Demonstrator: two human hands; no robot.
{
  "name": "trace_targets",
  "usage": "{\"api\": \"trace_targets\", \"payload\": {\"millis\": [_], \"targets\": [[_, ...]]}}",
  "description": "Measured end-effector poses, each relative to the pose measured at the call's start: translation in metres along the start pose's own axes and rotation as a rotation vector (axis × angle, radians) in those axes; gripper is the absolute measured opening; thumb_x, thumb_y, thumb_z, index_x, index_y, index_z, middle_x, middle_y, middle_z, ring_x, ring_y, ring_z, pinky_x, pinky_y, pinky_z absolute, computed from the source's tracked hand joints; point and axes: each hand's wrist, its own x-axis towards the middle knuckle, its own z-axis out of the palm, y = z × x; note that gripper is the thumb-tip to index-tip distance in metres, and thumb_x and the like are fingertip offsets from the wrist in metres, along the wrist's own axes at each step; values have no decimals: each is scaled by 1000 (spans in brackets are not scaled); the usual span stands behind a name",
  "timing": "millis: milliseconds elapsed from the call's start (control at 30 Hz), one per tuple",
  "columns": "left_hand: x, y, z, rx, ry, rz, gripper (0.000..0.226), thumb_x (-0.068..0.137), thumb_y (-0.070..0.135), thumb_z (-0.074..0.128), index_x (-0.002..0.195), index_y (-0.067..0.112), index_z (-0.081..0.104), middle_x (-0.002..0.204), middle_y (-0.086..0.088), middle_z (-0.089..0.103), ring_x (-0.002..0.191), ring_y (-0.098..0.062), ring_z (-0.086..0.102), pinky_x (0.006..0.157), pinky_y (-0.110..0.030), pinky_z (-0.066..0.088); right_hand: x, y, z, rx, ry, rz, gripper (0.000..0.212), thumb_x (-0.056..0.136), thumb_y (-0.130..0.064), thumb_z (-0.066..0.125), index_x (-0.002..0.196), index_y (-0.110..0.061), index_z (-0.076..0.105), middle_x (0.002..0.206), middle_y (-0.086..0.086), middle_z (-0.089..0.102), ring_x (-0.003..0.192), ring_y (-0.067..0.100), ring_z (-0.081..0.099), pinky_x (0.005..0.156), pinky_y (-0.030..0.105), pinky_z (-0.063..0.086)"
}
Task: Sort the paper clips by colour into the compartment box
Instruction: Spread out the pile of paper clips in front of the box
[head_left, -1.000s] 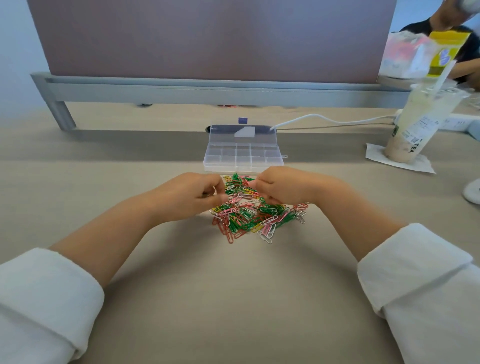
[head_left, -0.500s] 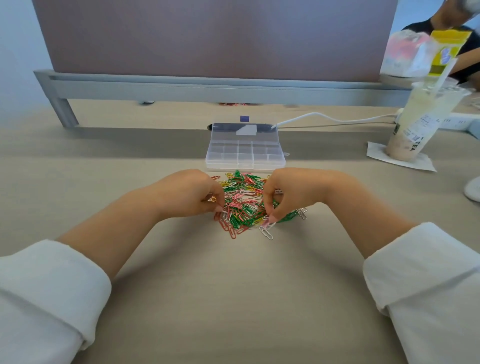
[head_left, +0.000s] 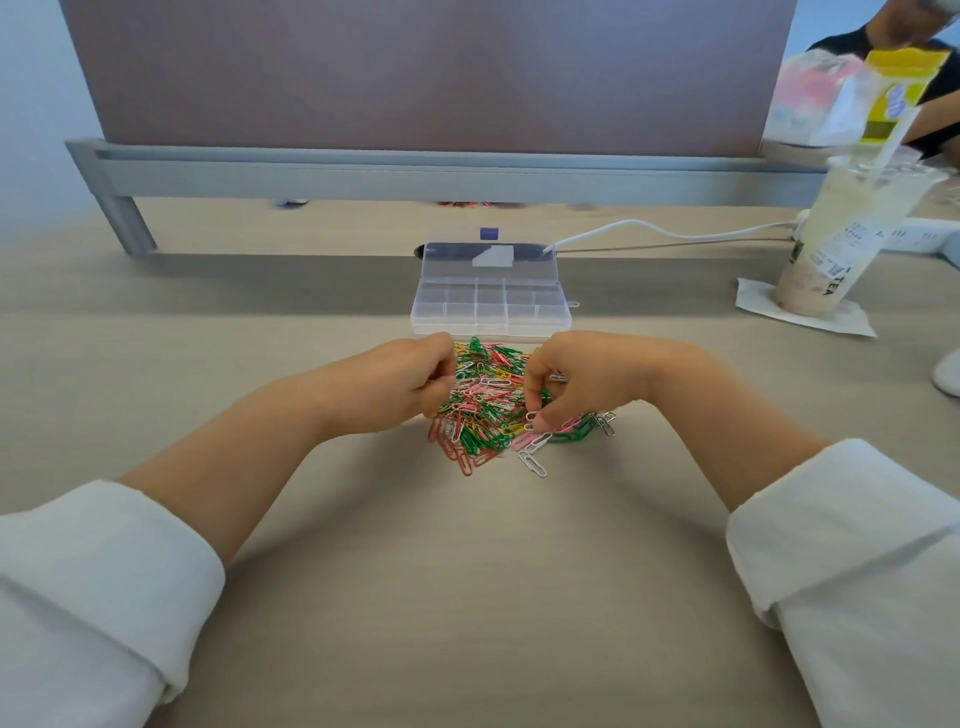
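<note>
Both hands, the left hand (head_left: 395, 384) and right hand (head_left: 576, 382), are pinching into the tangled pile of light, slippery coloured wire paper clips (head_left: 488, 410); single loop-end grips appear advisable.

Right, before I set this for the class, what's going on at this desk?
A person is working with both hands in a mixed pile of paper clips, green, red, pink, yellow and white. The left hand is curled at the pile's left edge; the right hand pinches down at white clips near the front. What each hand holds cannot be seen. Just behind the pile, the clear compartment box sits open, and its compartments look empty, so sorting has barely begun.
</note>
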Motion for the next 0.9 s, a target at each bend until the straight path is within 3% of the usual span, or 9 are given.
{"api": "trace_targets", "payload": {"millis": [200,300,433,533,600,667,767,900], "targets": [[2,2,4,-13,55,20,24,89,14,53,70,23,41,77,5,60,59,-2,45,53,-16,34,-1,2,-1,2,17,8,7,85,-28,65,84,-22,64,63,-15,44,59,-3,42,51,11,28],[1,3,4,-58,91,19,27,86,11,58,69,24,43,69,8,53,56,-1,45,54,-12,37,0,1,-2,5,27,10,15,89,-33,59,79,-23,57,68,-14,46,63,1,42,56,16,30],[1,0,5,-125,86,45,23,91,7,49,96,30,47,71,11,58,62,5,51,60,-10,38,3,-1,-1,-25,5,37,25,98,-34,42,74,-26,43,73,-9,47,67,8,44,57,20,33],[2,-3,5,-85,66,22,31,94,6,42,111,24,59,75,0,60,71,-7,55,68,-21,42,3,-2,-2,25,-4,47,25,100,-28,37,76,-26,41,72,-9,50,63,8,45,54,20,34],[1,-3,6,-90,49,21,30,96,7,39,101,26,62,80,-6,60,77,-20,55,72,-27,43,3,-2,-3,90,-10,50,16,100,-21,38,88,-20,49,66,-8,50,51,3,41,47,16,34],[-1,-3,5,-79,37,47,30,97,11,38,85,33,54,74,3,54,70,-14,49,65,-18,39,4,-4,-4,139,-19,41,18,99,-13,38,98,-14,56,64,-6,53,43,2,40,41,10,33],[-1,2,6,-41,25,56,32,98,20,36,68,31,39,66,10,43,61,-4,40,57,-13,32,6,-5,-3,151,-33,16,23,98,-8,39,96,-12,61,68,-6,56,47,1,44,43,7,33],[-1,9,6,34,47,1,46,95,38,37,55,15,33,53,1,32,49,-12,28,49,-22,25,9,-6,-3,188,-35,43,28,94,-1,34,85,-16,56,68,-3,47,54,2,42,48,11,33]]}}
